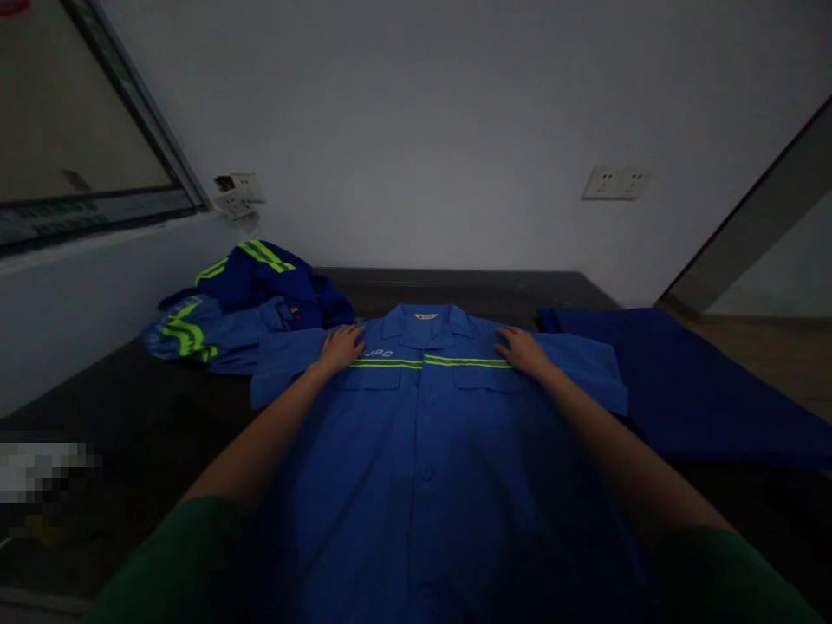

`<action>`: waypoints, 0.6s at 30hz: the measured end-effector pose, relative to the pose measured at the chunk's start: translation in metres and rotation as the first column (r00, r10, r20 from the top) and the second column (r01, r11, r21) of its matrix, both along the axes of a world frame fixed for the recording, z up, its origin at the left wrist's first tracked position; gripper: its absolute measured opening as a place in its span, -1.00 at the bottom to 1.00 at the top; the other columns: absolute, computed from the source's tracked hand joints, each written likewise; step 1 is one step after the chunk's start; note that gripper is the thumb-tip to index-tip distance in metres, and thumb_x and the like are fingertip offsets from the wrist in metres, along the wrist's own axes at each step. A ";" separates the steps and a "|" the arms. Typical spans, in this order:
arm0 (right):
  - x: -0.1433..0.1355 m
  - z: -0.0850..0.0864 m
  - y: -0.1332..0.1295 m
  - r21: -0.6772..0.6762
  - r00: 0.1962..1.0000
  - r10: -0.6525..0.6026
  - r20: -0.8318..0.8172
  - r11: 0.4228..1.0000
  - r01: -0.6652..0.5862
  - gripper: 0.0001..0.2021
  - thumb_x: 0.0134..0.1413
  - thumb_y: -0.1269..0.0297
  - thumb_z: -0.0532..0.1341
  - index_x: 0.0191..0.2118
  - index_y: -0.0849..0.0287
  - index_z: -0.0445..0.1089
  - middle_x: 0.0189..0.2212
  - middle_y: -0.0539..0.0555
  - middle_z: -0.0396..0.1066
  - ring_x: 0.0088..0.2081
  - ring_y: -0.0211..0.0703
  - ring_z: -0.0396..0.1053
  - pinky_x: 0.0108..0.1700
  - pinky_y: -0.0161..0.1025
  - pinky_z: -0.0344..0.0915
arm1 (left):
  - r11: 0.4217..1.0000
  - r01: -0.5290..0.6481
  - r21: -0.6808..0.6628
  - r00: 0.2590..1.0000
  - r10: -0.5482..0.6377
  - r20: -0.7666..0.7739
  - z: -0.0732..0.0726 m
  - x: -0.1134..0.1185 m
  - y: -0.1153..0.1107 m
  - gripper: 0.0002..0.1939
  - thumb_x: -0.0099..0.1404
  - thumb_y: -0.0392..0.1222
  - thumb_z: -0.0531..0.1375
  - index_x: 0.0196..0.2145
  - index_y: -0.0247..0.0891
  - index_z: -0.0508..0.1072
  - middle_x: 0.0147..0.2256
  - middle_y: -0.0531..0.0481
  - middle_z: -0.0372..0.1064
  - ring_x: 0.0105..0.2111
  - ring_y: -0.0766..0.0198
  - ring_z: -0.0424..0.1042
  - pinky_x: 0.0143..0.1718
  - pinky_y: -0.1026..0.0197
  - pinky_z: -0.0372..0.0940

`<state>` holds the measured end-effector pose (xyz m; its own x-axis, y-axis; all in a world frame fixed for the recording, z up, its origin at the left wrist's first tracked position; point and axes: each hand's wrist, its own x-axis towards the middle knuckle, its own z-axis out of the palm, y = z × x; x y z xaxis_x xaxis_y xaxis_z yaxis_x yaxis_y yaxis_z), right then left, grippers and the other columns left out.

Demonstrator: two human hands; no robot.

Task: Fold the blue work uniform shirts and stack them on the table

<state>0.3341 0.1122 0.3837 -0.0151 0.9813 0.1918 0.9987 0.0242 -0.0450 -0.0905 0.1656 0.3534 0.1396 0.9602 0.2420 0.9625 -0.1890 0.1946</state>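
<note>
A blue short-sleeved work shirt (390, 433) lies spread front side up, its collar pointing away from me. Yellow-green stripes cross its chest above two flap pockets, and pale letters show by my left hand. My left hand (341, 348) rests flat on the shirt near the left shoulder, fingers stretched out. On the opposite side of the chest, my right hand (522, 350) lies on the cloth with its fingers extended too. Neither hand grips anything. The lower end of the shirt is dark and runs out of view.
Crumpled blue workwear with reflective stripes (260, 282) is heaped at the back left. Flat dark blue cloth (702, 390) lies to the right. The dark table (494, 284) meets a white wall with a socket plate (614, 184). A window (84, 113) is at upper left.
</note>
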 end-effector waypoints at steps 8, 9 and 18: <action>-0.005 -0.028 0.009 -0.087 0.997 -0.075 -0.020 0.994 0.073 -0.40 0.23 -0.18 -0.13 0.31 -0.13 0.02 0.36 0.09 -0.12 0.33 0.31 -0.18 0.15 0.52 -0.20 | 0.982 -0.147 -0.119 0.989 0.146 -0.015 -0.024 0.003 0.014 -0.41 0.38 0.09 -0.13 0.32 -0.03 0.02 0.35 -0.12 -0.16 0.33 -0.12 -0.16 0.22 -0.29 -0.14; -0.004 -0.030 0.009 -0.085 0.997 -0.076 -0.021 0.994 0.074 -0.40 0.23 -0.18 -0.14 0.32 -0.13 0.01 0.36 0.08 -0.13 0.33 0.30 -0.20 0.16 0.51 -0.22 | 0.981 -0.151 -0.123 0.989 0.150 -0.017 -0.025 0.002 0.015 -0.41 0.38 0.09 -0.14 0.32 -0.02 0.01 0.35 -0.10 -0.17 0.33 -0.11 -0.17 0.23 -0.29 -0.16; -0.002 -0.030 0.019 -0.086 0.995 -0.098 -0.024 0.992 0.095 -0.38 0.22 -0.21 -0.16 0.33 -0.15 -0.03 0.36 0.02 -0.13 0.34 0.25 -0.23 0.19 0.48 -0.26 | 0.977 -0.181 -0.112 0.983 0.182 0.003 -0.024 0.005 0.025 -0.40 0.36 0.11 -0.13 0.31 -0.02 0.07 0.35 -0.09 -0.15 0.33 -0.12 -0.17 0.23 -0.32 -0.20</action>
<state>0.3326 0.1315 0.3537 0.0846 0.9906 0.1071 0.9945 -0.0773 -0.0708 -0.0851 0.1908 0.3292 -0.0419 0.9902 0.1332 0.9761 0.0121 0.2169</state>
